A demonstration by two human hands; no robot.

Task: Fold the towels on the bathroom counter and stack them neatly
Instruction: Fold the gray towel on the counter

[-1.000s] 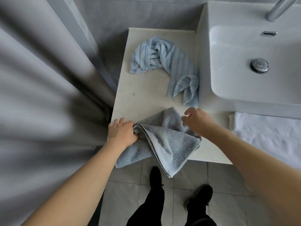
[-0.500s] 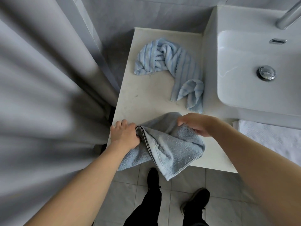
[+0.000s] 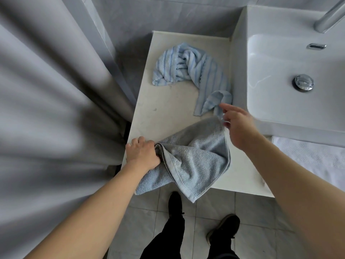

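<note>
Grey towel (image 3: pixel 194 157) lies bunched on the counter's (image 3: pixel 168 113) near edge, left hand (image 3: pixel 142 155) gripping 1 hemmed end, right hand (image 3: pixel 237 126) pinching the far corner; pull both taut before folding.

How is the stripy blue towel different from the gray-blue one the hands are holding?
The striped towel has pale blue stripes; the gray-blue towel is plain with a dark edge band. The striped towel lies untouched at the back of the counter; the gray-blue towel is gripped by the left hand and pinched at a corner by the right hand. The striped towel sits fully on the counter; the gray-blue one hangs over the front edge. Neither is folded yet.
</note>
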